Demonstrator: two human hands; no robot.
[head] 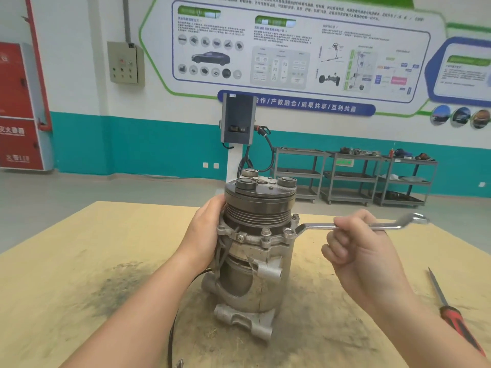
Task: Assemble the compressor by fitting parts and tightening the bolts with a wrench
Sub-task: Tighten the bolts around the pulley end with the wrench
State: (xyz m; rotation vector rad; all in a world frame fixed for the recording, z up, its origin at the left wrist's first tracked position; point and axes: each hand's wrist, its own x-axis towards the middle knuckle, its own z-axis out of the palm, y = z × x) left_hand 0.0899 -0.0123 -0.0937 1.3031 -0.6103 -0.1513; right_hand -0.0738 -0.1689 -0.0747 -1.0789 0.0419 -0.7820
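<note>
— Fingers (342, 251) of the right hand (364, 251) are curled in, with the thumb and forefinger pinching the shaft of the wrench (353, 226). What does the far end do?

— Its ring end sits over a bolt (289, 232) on the flange at the right side of the compressor (255, 251); the shaft runs out level to the right, and the other ring end sticks out past the knuckles.

— And the left hand (204, 235)?

— It lies against the compressor's left side, palm on the flange and grooved pulley (259, 208), fingers wrapped round toward the back, where they are hidden. It grips the body.

— Where does the compressor stand?

— Upright on the middle of the wooden table (106, 235), pulley uppermost, mounting lugs at the bottom. Two more bolts stand along the front of the flange, and a black cable (172, 328) trails from its left side toward the near edge.

— Anything else on the table?

— A red-handled screwdriver (451, 314) lies well apart to the right, and a dark smudge (117, 288) marks the wood to the left. Grey carts (353, 176) stand by the far wall.
</note>
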